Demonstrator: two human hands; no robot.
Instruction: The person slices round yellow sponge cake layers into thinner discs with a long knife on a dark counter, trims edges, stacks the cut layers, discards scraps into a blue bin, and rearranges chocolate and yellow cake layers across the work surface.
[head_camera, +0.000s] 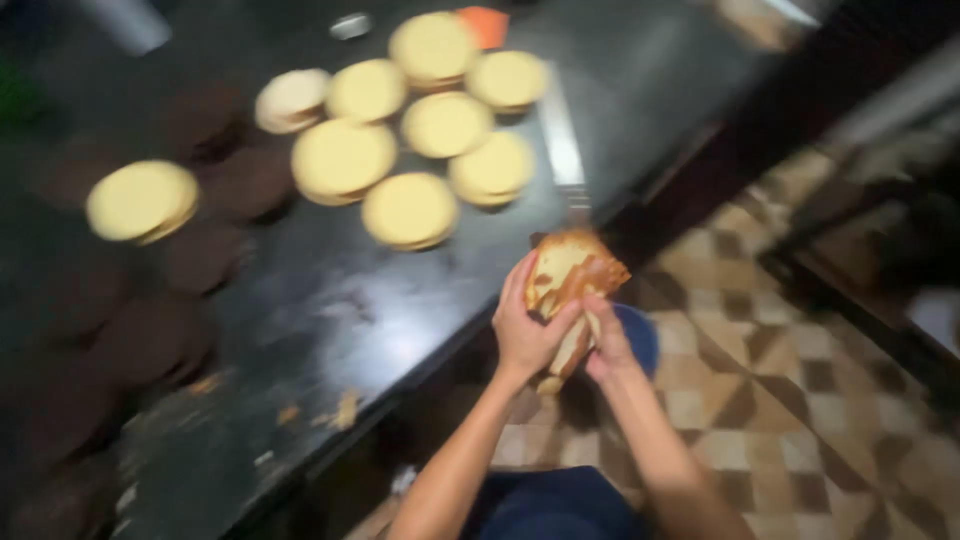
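- Our left hand (527, 330) and right hand (605, 345) both clasp one browned flatbread (570, 275) at the griddle's (350, 310) edge.
- We count nine pale dough discs (410, 208) on the griddle.
- One metal spatula (562, 140) lies beside them.

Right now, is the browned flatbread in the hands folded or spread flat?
Folded: the browned flatbread is doubled over between left hand and right hand.

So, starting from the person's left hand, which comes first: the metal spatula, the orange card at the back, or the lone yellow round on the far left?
1. Metal spatula, just above the left hand.
2. Lone yellow round, far left on the griddle.
3. Orange card, back edge.
The last two are nearly too close to call.
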